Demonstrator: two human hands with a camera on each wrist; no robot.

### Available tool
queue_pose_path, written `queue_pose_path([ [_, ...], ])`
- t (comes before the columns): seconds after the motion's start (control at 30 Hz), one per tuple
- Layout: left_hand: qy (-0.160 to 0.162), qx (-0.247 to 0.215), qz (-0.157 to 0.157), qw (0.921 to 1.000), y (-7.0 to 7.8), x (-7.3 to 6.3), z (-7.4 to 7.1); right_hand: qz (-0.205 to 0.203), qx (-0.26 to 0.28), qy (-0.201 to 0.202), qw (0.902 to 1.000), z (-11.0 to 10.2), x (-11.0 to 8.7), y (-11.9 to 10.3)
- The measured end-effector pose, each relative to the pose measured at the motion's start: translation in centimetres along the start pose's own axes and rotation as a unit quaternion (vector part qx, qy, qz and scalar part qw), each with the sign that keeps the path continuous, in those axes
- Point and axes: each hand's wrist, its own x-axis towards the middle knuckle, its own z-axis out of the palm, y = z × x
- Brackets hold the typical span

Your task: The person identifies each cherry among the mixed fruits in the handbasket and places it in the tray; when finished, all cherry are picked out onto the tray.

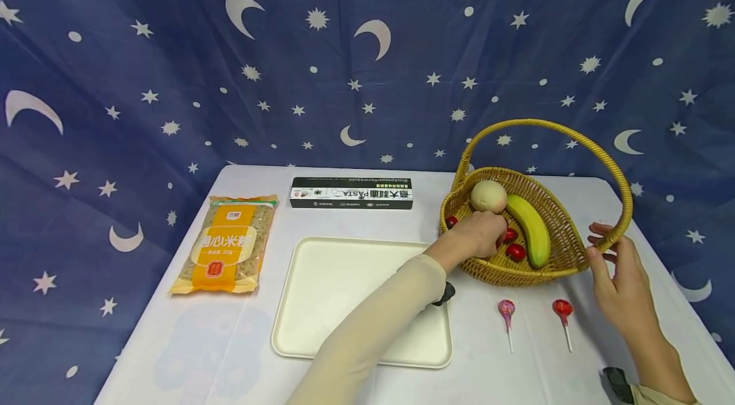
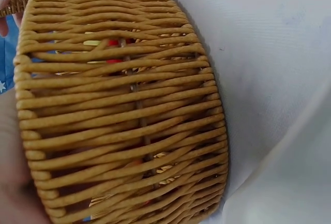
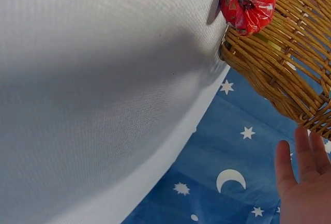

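Observation:
A wicker basket (image 1: 499, 274) with a tall arched handle stands at the right of the table. Inside lie a banana (image 1: 531, 229), a round pale beige item (image 1: 489, 196) and several small red fruits (image 1: 515, 252) like cherry tomatoes. My left hand (image 1: 473, 234) reaches over the near rim into the basket, fingers bent down among the red fruits. Its fingertips are hidden, so whether it holds one cannot be seen. At the right end, my right hand (image 1: 623, 280) holds the foot of the handle (image 1: 623, 201), thumb in front and fingers behind.
Two lollipops, one pink (image 1: 506, 309) and one red (image 1: 563, 308), lie before the basket. A cream tray (image 1: 344, 290) sits centrally under my left forearm. Behind it is a black-and-white pasta box (image 1: 351, 193); at left, an orange-labelled bag (image 1: 226, 245). A starry blue cloth (image 1: 321, 105) hangs behind.

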Motion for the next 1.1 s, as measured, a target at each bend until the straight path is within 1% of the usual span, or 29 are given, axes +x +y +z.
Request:
queue_pose_path([
  [0.17,0.005,-0.011,0.005,0.9999,-0.2,-0.3,-0.4,0.0,0.0,0.001,1.0,0.0,0.0,-0.1],
  [0.3,0.012,-0.034,0.003,0.9994,-0.3,-0.7,-0.6,-0.005,0.006,0.004,1.0,0.0,0.1,-0.2],
  [0.43,0.028,-0.05,0.002,0.9983,-0.6,-1.3,-0.8,-0.008,0.009,0.005,0.9999,0.1,0.1,-0.1],
  [0.57,0.064,-0.064,0.014,0.9958,-1.0,-1.7,-1.0,-0.007,0.009,0.006,0.9999,0.1,0.1,-0.1],
  [0.7,0.102,-0.087,0.028,0.9905,-1.3,-2.1,-1.0,-0.005,0.01,0.005,0.9999,0.1,0.0,-0.1],
  [0.83,0.127,-0.109,0.031,0.9854,-1.5,-2.7,-1.3,-0.004,0.012,0.006,0.9999,0.1,0.1,-0.1],
  [1.0,0.165,-0.115,0.038,0.9789,-1.7,-3.7,-1.9,-0.001,0.01,0.007,0.9999,0.2,0.1,-0.1],
  [1.1,0.181,-0.124,0.04,0.9747,-1.9,-4.6,-2.3,0.001,0.01,0.006,0.9999,0.2,0.0,0.0],
])
